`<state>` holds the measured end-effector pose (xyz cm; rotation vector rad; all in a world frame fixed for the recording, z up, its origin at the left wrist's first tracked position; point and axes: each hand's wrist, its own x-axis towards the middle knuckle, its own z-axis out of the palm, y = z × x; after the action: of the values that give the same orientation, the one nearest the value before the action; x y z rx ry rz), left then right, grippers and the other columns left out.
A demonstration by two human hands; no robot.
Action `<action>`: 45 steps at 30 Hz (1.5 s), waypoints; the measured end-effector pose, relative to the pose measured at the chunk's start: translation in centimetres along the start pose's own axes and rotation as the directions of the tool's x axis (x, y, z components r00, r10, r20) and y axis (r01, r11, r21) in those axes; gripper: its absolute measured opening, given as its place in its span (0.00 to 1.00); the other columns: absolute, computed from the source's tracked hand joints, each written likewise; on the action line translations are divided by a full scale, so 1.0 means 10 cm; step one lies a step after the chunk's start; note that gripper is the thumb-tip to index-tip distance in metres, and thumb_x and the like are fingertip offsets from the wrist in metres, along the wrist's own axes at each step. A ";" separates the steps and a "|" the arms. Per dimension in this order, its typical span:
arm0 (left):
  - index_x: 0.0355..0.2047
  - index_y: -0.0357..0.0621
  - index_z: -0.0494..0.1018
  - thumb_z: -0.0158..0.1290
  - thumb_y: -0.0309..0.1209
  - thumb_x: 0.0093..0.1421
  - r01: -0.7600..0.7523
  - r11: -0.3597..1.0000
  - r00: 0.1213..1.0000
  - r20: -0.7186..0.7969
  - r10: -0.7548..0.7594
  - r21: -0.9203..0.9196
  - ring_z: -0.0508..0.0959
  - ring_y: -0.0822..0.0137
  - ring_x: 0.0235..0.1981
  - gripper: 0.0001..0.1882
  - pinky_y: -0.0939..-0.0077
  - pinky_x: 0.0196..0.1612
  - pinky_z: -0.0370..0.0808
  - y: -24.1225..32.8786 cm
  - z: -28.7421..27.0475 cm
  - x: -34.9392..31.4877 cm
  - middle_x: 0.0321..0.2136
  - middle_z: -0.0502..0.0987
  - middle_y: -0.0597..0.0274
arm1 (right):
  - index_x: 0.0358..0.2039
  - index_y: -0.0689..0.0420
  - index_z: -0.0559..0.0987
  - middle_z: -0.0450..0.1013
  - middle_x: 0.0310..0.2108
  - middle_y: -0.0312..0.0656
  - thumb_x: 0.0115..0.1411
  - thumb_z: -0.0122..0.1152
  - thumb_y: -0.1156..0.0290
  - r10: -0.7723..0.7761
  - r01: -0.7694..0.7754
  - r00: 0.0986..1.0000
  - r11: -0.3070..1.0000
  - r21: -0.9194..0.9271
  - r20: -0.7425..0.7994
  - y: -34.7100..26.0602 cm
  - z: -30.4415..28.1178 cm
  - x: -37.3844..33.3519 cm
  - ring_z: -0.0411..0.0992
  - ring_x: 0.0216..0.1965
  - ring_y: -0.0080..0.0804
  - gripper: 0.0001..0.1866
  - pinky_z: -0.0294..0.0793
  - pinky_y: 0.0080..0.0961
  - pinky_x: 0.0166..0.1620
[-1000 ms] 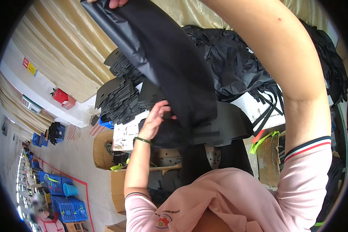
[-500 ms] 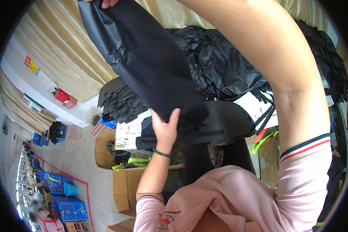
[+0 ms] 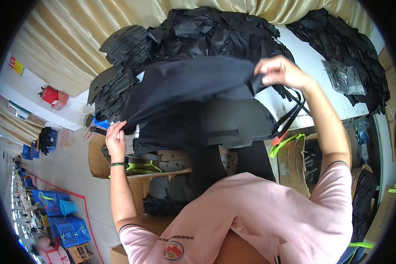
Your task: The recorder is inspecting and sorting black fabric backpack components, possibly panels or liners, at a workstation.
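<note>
A long black fabric piece (image 3: 185,81) stretches in an arch between my two hands, above the near edge of the table. My left hand (image 3: 115,141) closes thumb and fingers on its lower left corner. At the far right end, my right hand (image 3: 282,72) pinches the fabric between thumb and bent fingers, with a small flap hanging below. Beneath the cloth, a stiff dark grey panel (image 3: 237,119) lies at the table's front edge, partly covered. Black straps (image 3: 290,114) trail off to the right of that panel.
Stacked dark grey panels (image 3: 112,90) stand at the left, beside a heap of black fabric (image 3: 207,33). Another black pile (image 3: 339,44) lies on the white table (image 3: 301,48) at right. Cardboard boxes (image 3: 292,163) and blue crates (image 3: 70,231) stand lower down.
My right hand came down from the far upper left and swung right with its end of the fabric. My left hand moved left, and the cloth turned from steep to spread sideways.
</note>
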<state>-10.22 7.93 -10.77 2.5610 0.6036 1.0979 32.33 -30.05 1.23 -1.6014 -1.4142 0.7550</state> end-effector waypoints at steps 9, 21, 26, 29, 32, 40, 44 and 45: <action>0.38 0.46 0.81 0.54 0.16 0.47 -0.087 0.992 0.933 0.358 0.047 0.096 0.76 0.55 0.39 0.18 0.64 0.48 0.71 0.05 0.70 -0.57 0.35 0.78 0.58 | 0.25 0.57 0.83 0.76 0.38 0.38 0.48 0.50 0.88 0.257 -0.251 0.965 0.963 -0.103 0.049 0.95 0.66 -0.80 0.74 0.40 0.31 0.14 0.72 0.26 0.46; 0.39 0.45 0.79 0.55 0.15 0.47 -0.152 0.984 0.897 0.431 0.099 0.090 0.76 0.53 0.40 0.19 0.64 0.46 0.73 0.19 0.66 -0.61 0.37 0.77 0.57 | 0.66 0.59 0.58 0.53 0.67 0.52 0.54 0.65 0.55 -0.119 0.214 0.973 0.785 -0.581 0.197 0.61 1.45 -0.41 0.49 0.69 0.48 0.43 0.50 0.42 0.69; 0.37 0.41 0.79 0.57 0.17 0.49 -0.038 0.998 0.862 0.508 0.011 0.043 0.78 0.51 0.35 0.14 0.65 0.41 0.75 -0.08 0.44 -0.58 0.33 0.78 0.54 | 0.68 0.60 0.52 0.45 0.70 0.49 0.54 0.62 0.46 0.028 0.247 0.925 0.714 -0.655 0.380 0.82 1.64 -0.53 0.40 0.72 0.43 0.50 0.39 0.41 0.71; 0.33 0.39 0.79 0.56 0.16 0.49 -0.060 0.989 0.883 0.469 -0.011 0.137 0.78 0.52 0.34 0.11 0.63 0.39 0.75 -0.37 0.28 -0.55 0.30 0.79 0.52 | 0.69 0.59 0.50 0.44 0.71 0.47 0.53 0.62 0.45 0.068 0.245 0.914 0.694 -0.677 0.400 0.76 1.66 -0.53 0.38 0.72 0.40 0.51 0.38 0.40 0.72; 0.30 0.44 0.79 0.57 0.22 0.51 -0.152 0.898 0.958 0.284 0.032 0.412 0.78 0.53 0.34 0.06 0.60 0.40 0.73 -0.49 0.20 -0.44 0.30 0.79 0.54 | 0.69 0.59 0.50 0.43 0.71 0.47 0.53 0.62 0.45 0.076 0.258 0.902 0.694 -0.672 0.425 0.73 1.65 -0.49 0.38 0.72 0.41 0.51 0.38 0.41 0.72; 0.34 0.60 0.82 0.62 0.24 0.42 -0.440 0.810 0.856 -0.090 0.509 0.389 0.70 0.64 0.30 0.17 0.65 0.36 0.64 1.06 0.40 0.52 0.27 0.68 0.71 | 0.66 0.59 0.57 0.63 0.62 0.55 0.58 0.64 0.63 -0.151 0.148 0.985 0.988 0.047 0.084 0.20 1.55 0.51 0.64 0.62 0.44 0.39 0.62 0.33 0.61; 0.35 0.56 0.81 0.62 0.25 0.40 -0.578 0.802 0.809 -0.020 0.587 0.148 0.71 0.61 0.33 0.18 0.66 0.38 0.66 1.54 0.72 0.67 0.31 0.71 0.67 | 0.59 0.63 0.66 0.75 0.43 0.43 0.63 0.56 0.76 -0.176 0.093 0.983 0.718 0.690 0.050 0.16 1.93 1.08 0.74 0.44 0.27 0.24 0.71 0.21 0.50; 0.39 0.54 0.80 0.63 0.25 0.41 -0.515 0.852 0.852 -0.056 0.521 0.094 0.72 0.58 0.36 0.20 0.65 0.41 0.68 1.49 0.79 0.68 0.34 0.72 0.63 | 0.56 0.63 0.70 0.76 0.39 0.41 0.62 0.56 0.77 -0.152 0.089 0.988 0.722 0.687 0.032 0.17 1.93 1.13 0.75 0.40 0.25 0.20 0.72 0.20 0.47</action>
<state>3.74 -2.49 -5.67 2.8410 -0.0563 1.3639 18.45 -15.10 -8.10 -0.8901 -1.0860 1.1186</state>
